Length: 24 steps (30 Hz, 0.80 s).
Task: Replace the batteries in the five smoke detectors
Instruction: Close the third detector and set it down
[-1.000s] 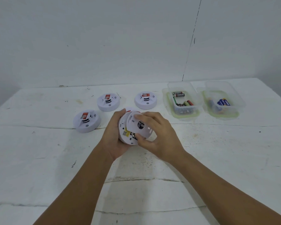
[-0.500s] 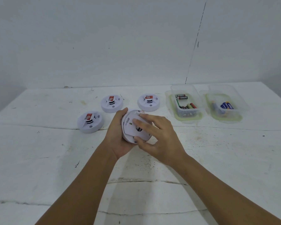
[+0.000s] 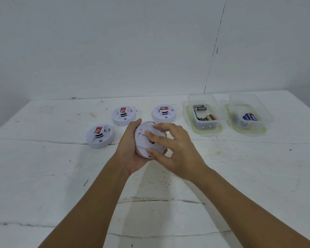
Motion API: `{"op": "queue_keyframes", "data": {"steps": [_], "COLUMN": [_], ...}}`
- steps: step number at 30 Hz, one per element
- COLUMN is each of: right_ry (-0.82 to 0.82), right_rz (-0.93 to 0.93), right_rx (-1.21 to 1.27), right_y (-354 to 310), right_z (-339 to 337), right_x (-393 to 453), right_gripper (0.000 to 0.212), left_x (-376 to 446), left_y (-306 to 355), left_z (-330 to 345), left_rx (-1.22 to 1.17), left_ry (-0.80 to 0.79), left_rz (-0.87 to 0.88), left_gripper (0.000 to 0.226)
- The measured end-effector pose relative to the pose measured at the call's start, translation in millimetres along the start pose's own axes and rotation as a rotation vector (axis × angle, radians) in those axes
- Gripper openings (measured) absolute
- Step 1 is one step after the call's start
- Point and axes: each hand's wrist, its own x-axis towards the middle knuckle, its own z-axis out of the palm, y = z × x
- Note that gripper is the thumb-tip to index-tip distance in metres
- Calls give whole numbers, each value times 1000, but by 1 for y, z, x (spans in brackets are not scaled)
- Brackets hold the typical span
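Observation:
I hold a white round smoke detector (image 3: 143,140) above the table, its back plate turned towards me. My left hand (image 3: 131,151) cups it from the left and below. My right hand (image 3: 174,145) lies over the back plate with fingers spread on it, thumb at the lower rim. Three more detectors with red stickers rest on the table: one at the left (image 3: 100,136), one behind it (image 3: 123,115), one further right (image 3: 163,113). A clear tub (image 3: 205,116) holds several loose batteries; a second tub (image 3: 247,119) holds blue-wrapped ones.
The white table (image 3: 43,176) is scuffed and cracked, with bare surface in front of my arms. A white wall (image 3: 115,51) stands right behind the table's far edge. The tubs' clear lids lie under or behind them.
The back plate, tilted off the detector a second ago with yellow and batteries showing inside, now sits flat against the body. My right fingers have shifted across the plate.

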Motion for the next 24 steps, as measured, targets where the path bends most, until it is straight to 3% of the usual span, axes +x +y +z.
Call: {"op": "queue_keyframes", "data": {"steps": [24], "right_ry": [-70], "right_rz": [18], "right_rx": [26], "right_y": [1], "right_z": [-20], "right_x": [24], "right_gripper": [49], "left_x": [4], "left_y": [10], "left_z": [6], "left_rx": [132], "left_ry": [22], "left_rz": [68], "left_gripper": [53]}}
